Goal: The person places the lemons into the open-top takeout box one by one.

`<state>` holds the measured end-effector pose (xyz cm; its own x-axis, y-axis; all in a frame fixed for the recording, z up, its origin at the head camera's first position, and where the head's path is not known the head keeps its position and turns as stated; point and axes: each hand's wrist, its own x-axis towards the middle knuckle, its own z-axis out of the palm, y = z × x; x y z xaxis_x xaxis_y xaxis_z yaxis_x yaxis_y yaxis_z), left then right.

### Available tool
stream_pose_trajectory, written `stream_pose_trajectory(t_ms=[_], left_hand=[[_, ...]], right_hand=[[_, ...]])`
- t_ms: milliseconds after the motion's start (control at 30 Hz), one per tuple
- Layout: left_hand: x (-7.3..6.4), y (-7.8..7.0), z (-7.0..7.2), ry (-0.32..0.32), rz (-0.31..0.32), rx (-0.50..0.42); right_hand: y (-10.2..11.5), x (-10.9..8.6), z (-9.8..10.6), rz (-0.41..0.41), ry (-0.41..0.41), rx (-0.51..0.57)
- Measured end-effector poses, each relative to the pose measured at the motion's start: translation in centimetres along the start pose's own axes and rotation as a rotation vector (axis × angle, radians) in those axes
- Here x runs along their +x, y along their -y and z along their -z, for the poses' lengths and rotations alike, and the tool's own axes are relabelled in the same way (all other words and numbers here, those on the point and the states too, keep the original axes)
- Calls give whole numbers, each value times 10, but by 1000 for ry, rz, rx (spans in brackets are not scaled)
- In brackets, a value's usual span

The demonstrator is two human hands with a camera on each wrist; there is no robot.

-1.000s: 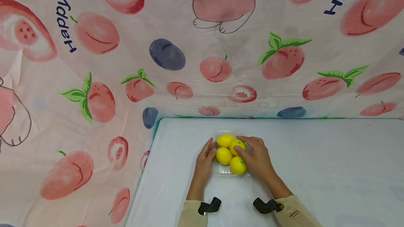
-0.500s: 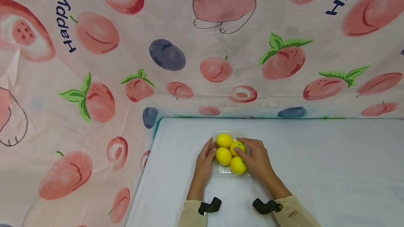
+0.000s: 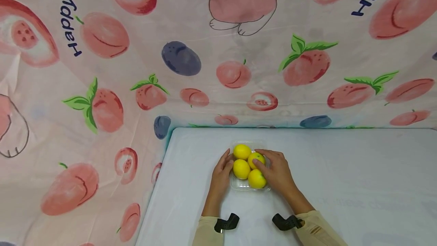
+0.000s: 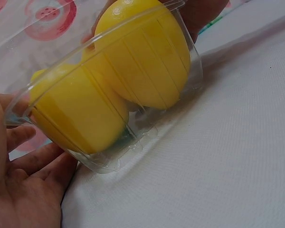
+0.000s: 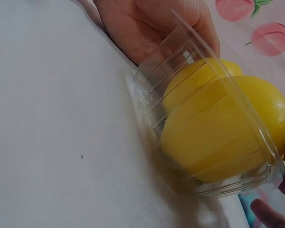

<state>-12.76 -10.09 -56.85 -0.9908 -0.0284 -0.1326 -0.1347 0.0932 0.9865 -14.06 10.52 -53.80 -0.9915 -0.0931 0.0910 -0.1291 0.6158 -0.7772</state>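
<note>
Several yellow lemons (image 3: 241, 169) lie in a clear plastic tray (image 3: 244, 187) on the table, in two rows. My left hand (image 3: 221, 174) rests against the tray's left side, its fingers relaxed along the wall; the left wrist view shows these fingers (image 4: 35, 185) by the tray's corner. With thumb and index finger, my right hand (image 3: 278, 168) pinches the far right lemon (image 3: 255, 158) inside the tray. Its other fingers lie on the tray's right side, partly hidden. The right wrist view shows lemons (image 5: 213, 135) through the ribbed wall.
A white cloth covers the table (image 3: 351, 185). A fruit-printed curtain (image 3: 205, 48) hangs behind it and along its left side. Black wrist mounts (image 3: 227, 223) sit at both beige sleeves.
The far left lemon has turned and shifted slightly left in the tray. Both hands keep nearly the same places.
</note>
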Motion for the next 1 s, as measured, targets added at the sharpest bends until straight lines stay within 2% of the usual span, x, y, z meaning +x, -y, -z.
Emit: stream_pose_trajectory(t_ms=[467,767,1000], left_hand=[[0,-2,-2,17,9,-1],[1,-1,-1,13,6,6],[-4,-1,0,14,7,24]], right_hand=[[-1,-5,5,-56,28,30],[-2,-18,17,-32,-33,87],[-14,-36,38,-28,-81,84]])
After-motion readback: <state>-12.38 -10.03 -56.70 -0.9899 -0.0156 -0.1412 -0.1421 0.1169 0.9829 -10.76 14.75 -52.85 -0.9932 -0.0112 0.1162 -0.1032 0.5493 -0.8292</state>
